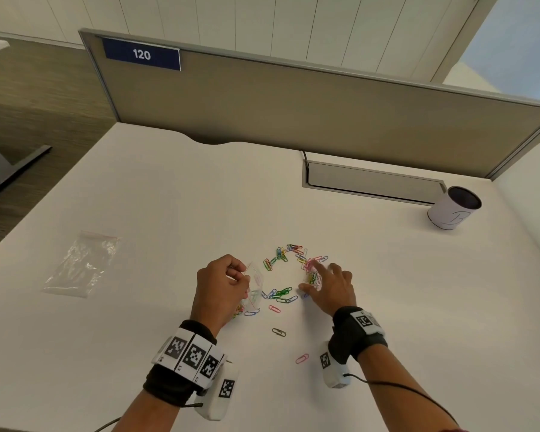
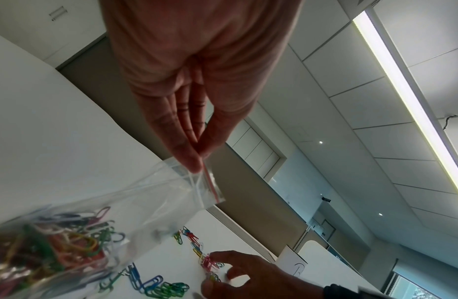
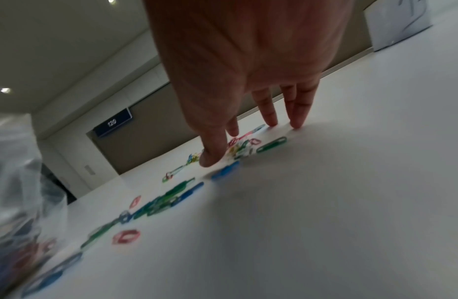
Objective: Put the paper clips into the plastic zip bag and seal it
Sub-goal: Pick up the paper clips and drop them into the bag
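Observation:
My left hand [image 1: 231,277] [image 2: 197,159] pinches the top edge of a clear zip bag [image 1: 253,294] [image 2: 151,204] with a red seal line. The bag hangs open and holds several coloured paper clips at its bottom [image 2: 43,248]. More coloured paper clips [image 1: 282,260] [image 3: 171,198] lie scattered on the white table [image 1: 169,213]. My right hand [image 1: 317,279] [image 3: 248,141] reaches down with straight, spread fingers; thumb and fingertips touch the table around a small heap of clips [image 1: 310,275] [image 3: 242,149] [image 2: 210,265].
A second, empty clear zip bag [image 1: 81,265] lies flat at the left. A white cup [image 1: 452,208] stands at the far right near a grey cable hatch [image 1: 371,182]. A partition [image 1: 293,113] closes the back of the table. Single clips [image 1: 279,332] lie near me.

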The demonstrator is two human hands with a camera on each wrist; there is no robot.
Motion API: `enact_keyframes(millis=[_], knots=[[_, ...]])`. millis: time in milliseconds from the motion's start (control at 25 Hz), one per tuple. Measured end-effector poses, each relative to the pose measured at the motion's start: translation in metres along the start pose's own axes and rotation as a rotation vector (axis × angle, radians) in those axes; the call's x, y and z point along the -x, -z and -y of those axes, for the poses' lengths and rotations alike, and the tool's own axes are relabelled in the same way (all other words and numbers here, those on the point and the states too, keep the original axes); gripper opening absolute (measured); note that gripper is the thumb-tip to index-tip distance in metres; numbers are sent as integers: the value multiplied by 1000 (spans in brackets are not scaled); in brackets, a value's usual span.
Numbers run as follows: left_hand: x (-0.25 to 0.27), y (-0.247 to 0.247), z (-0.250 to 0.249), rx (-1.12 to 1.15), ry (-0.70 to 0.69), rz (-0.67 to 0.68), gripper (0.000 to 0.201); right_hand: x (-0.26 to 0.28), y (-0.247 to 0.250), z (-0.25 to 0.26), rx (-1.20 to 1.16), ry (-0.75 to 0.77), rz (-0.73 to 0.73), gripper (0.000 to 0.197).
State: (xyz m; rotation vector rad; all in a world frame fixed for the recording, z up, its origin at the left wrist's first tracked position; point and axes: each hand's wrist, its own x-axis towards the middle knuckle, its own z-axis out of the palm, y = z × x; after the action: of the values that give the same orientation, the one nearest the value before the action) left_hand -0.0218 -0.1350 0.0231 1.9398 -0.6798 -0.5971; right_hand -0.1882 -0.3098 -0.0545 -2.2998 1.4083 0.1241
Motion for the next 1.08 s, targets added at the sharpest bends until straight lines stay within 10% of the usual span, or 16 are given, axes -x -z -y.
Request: enact_keyframes(millis=[360, 840, 1080], knots=[[0, 2, 1, 3, 14, 0, 7, 0, -17, 12, -44, 194, -106, 24], [3, 5, -1, -16, 11, 5, 7, 0, -15, 17, 243, 301, -66, 25], [5, 4, 0, -21, 8, 11, 7, -5, -4, 3, -150, 133, -198, 22]])
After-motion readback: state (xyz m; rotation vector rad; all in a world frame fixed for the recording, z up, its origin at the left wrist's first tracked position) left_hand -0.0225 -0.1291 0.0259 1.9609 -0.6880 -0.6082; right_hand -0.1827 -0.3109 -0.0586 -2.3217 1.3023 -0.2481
